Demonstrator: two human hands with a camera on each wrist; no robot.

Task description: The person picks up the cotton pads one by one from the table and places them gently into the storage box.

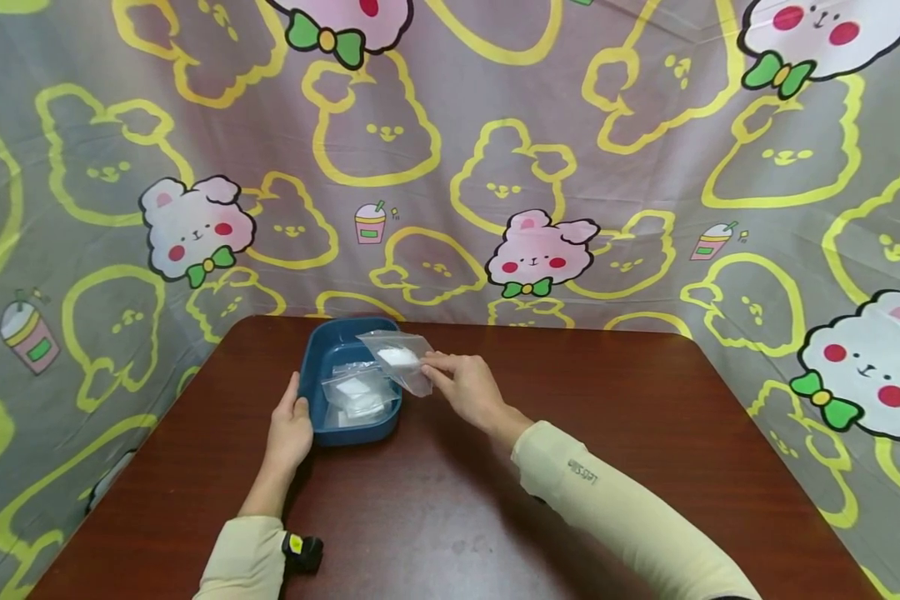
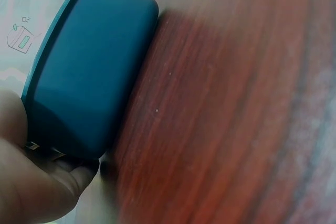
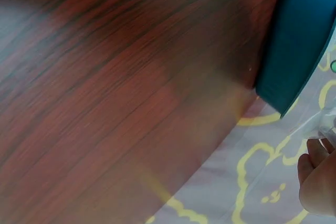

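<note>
A blue plastic bin (image 1: 356, 435) with rounded corners stands on the table's left side in the head view. My left hand (image 1: 291, 429) grips its left wall, the thumb near the rim; the left wrist view shows the hand (image 2: 42, 182) against the bin's end. Several clear plastic bags (image 1: 360, 396) with white contents lie inside the bin. Above the bin's right rim, my right hand (image 1: 468, 387) pinches another clear plastic bag (image 1: 399, 357) by its right edge, with something white inside. In the right wrist view, the right hand (image 3: 320, 182) shows only partly.
The brown wooden table (image 1: 607, 417) extends to the right of the bin. Behind it hangs a grey curtain (image 1: 435, 200) with yellow outlines and cartoon rabbits. A small black device (image 1: 302, 553) is strapped on the left wrist.
</note>
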